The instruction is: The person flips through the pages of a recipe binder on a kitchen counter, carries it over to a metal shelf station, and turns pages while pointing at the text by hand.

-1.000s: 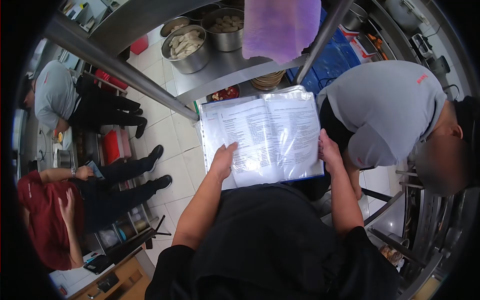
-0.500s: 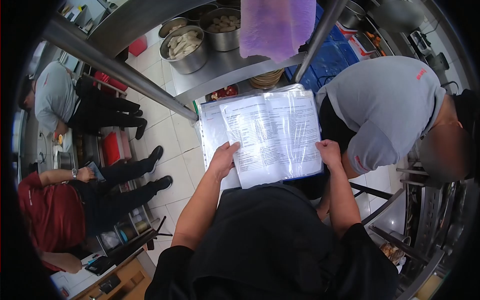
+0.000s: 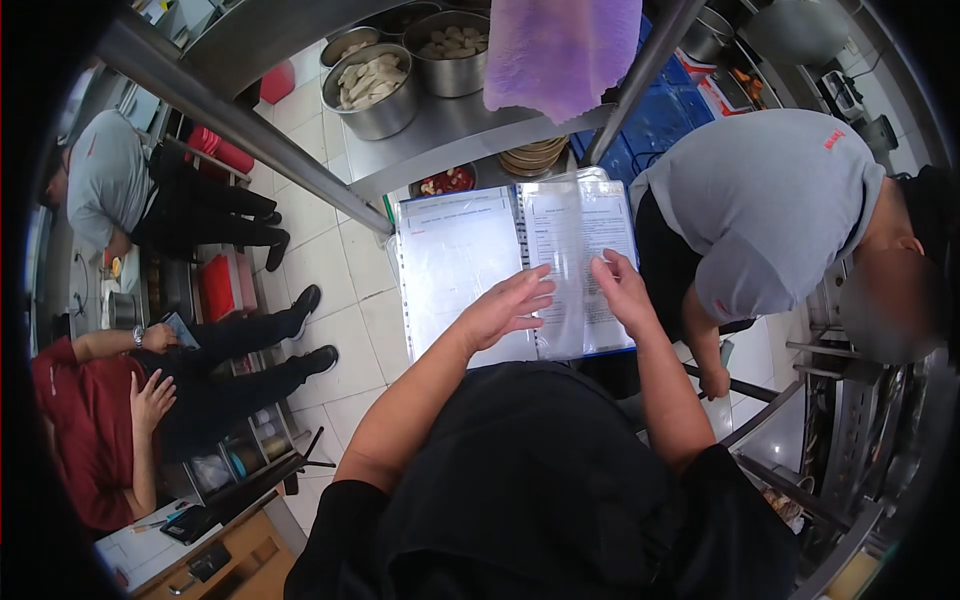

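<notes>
A ring binder (image 3: 462, 270) with printed pages in clear plastic sleeves lies open in front of my body. One sleeve (image 3: 567, 265) stands up near the rings, seen almost edge-on. My left hand (image 3: 508, 305) is over the middle of the binder, its fingers spread toward that sleeve. On the other side of the sleeve, my right hand (image 3: 622, 290) is over the right-hand page with fingers apart. Neither hand visibly grips anything.
Metal pots (image 3: 370, 92) of pale food stand on a steel shelf (image 3: 440, 150) beyond the binder. A purple cloth (image 3: 562, 55) hangs there. One person in grey (image 3: 770, 210) bends close at right; two people stand at left. A metal post (image 3: 240, 120) slants at upper left.
Both hands have come off the binder's pages and moved toward its middle, their fingers opening. The page that lay across the left side now stands upright near the rings, uncovering the left page.
</notes>
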### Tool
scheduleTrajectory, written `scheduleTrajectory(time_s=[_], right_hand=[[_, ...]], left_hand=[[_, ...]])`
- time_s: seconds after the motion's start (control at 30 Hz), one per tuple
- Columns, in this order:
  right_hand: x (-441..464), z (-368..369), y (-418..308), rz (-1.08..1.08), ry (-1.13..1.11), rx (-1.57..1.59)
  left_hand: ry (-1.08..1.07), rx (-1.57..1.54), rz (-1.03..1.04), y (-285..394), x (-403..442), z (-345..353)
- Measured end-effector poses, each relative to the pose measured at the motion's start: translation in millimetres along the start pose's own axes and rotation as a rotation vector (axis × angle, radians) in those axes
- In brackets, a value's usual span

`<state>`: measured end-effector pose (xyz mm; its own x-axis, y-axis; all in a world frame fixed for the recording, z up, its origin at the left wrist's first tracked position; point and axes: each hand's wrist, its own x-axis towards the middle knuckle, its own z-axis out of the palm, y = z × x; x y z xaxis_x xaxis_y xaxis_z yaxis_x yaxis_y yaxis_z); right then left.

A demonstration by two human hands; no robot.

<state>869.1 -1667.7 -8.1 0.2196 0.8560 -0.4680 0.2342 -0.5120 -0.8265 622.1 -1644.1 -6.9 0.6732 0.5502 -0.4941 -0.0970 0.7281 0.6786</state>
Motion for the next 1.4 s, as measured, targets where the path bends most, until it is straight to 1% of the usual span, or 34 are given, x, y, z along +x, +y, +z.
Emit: scheduleTrajectory(time_s=[0.03, 0.13, 0.17, 0.23, 0.27, 0.33, 0.4, 0.43, 0.53, 0.57, 0.67, 0.73, 0.8, 0.83, 0.87, 0.93, 0.97, 1.03, 1.07, 1.17, 1.27, 1.33, 1.4], right_hand=[[-4.5, -2.6, -6.7, -0.008, 0.014, -0.026], [15.4, -19.3, 25.7, -0.057, 0.027, -0.061], [6.4, -24.0, 9.7, 0.018, -0.014, 0.013], [19.7, -30.4, 31.7, 0.07, 0.043, -0.065], [24.8, -33.0, 40.2, 0.095, 0.071, -0.105], [30.5, -35.6, 56.1, 0.071, 0.148, -0.204], [36.2, -37.4, 67.3, 0.076, 0.204, -0.285], [33.9, -33.7, 64.1, 0.086, 0.277, -0.441], [19.4, -17.9, 55.9, -0.154, 0.363, -0.943], [19.6, -9.4, 55.2, -0.246, 0.333, -0.9], [15.2, 33.3, 41.9, -0.362, 0.002, -0.739], [-7.9, 74.9, 13.0, -0.331, -0.222, -0.646], [-17.0, 114.6, 8.8, -0.47, -0.423, -0.684], [-17.1, 134.0, 11.3, -0.499, -0.514, -0.687], [-19.5, 151.4, 6.6, -0.528, -0.604, -0.688], [-32.7, 174.3, -12.2, -0.49, -0.649, -0.798], [-40.5, 183.4, -24.6, -0.473, -0.672, -0.852], [-53.1, 200.8, -37.4, -0.388, -0.632, -0.912], [-56.6, 207.8, -40.2, -0.346, -0.607, -0.942], [-56.0, 221.1, -44.3, -0.177, -0.576, -0.903], [-54.7, 220.2, -38.9, -0.166, -0.523, -0.822], [-53.1, 214.1, -34.7, -0.152, -0.51, -0.734], [-49.2, 209.3, -32.8, -0.128, -0.486, -0.645]], left_hand=[[0.065, 0.054, 0.022, -8.2, 0.7, -10.3], [0.282, 0.079, 0.096, -20.9, -21.4, -42.7], [0.365, 0.086, 0.094, -22.1, -29.6, -49.7], [0.536, 0.097, 0.088, -26.0, -47.8, -63.8], [0.626, 0.239, 0.089, -33.6, -55.8, -77.4], [0.804, 0.526, 0.092, -54.2, -66.9, -106.9], [0.992, 0.784, 0.127, -68.3, -83.4, -118.6], [1.09, 0.914, 0.142, -75.5, -91.5, -123.5], [1.141, 0.928, -0.023, -102.1, -107.5, -136.8], [1.124, 0.834, -0.075, -110.7, -109.9, -140.2], [0.936, 0.5, -0.226, -129.0, -117.3, -143.5], [0.959, 0.643, -0.158, -139.4, -114.9, -140.3], [0.993, 0.779, -0.061, -142.0, -113.2, -131.7], [0.981, 0.641, -0.043, -143.0, -111.7, -132.5], [0.927, 0.55, -0.069, -136.0, -111.7, -129.9], [0.817, 0.369, -0.121, -117.2, -116.1, -123.1], [0.788, 0.226, -0.104, -101.1, -120.7, -113.4], [0.722, -0.053, -0.067, -73.9, -131.0, -96.5], [0.682, -0.116, -0.045, -76.7, -130.8, -100.8], [0.555, -0.299, 0.015, -87.6, -125.1, -111.9], [0.421, -0.44, 0.062, -93.8, -119.9, -116.2], [0.338, -0.48, 0.088, -91.3, -116.4, -114.2], [0.311, -0.446, 0.07, -83.0, -114.2, -106.5]])
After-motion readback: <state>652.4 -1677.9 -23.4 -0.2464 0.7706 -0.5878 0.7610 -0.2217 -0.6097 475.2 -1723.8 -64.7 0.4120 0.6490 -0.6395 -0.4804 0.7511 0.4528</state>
